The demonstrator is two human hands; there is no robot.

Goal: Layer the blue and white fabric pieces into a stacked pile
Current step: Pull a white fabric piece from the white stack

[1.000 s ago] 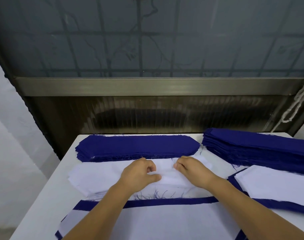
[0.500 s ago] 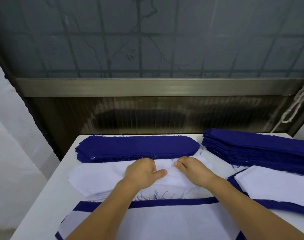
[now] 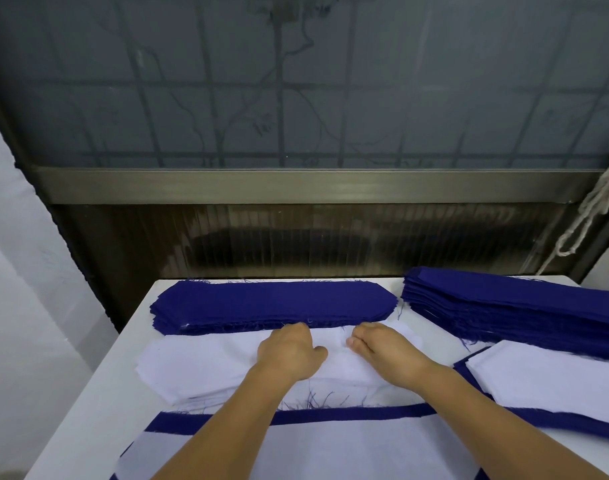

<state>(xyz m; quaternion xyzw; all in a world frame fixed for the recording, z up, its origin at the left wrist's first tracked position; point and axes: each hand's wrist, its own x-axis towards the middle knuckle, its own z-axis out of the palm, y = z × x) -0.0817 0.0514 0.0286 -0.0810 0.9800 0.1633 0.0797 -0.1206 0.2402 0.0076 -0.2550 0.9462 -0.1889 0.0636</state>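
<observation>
A pile of white fabric pieces (image 3: 199,365) lies across the middle of the table. Both hands are on its top piece near the far edge. My left hand (image 3: 289,355) has its fingers curled down onto the white fabric, thumb pointing right. My right hand (image 3: 382,351) pinches the white fabric with bunched fingertips, a short gap from the left thumb. A stack of dark blue pieces (image 3: 271,303) lies just behind the hands. Closest to me is a layered pile (image 3: 330,445), white on top with a blue edge showing.
A second, thicker blue stack (image 3: 517,313) lies at the back right. In front of it sits a white piece on blue (image 3: 552,375). The white table (image 3: 98,393) ends at the left; a dark window wall stands behind. A rope (image 3: 587,216) hangs at right.
My left hand has crept a little farther and rightward over the white pile toward the blue stack. My right hand has barely moved. The piles lie as before.
</observation>
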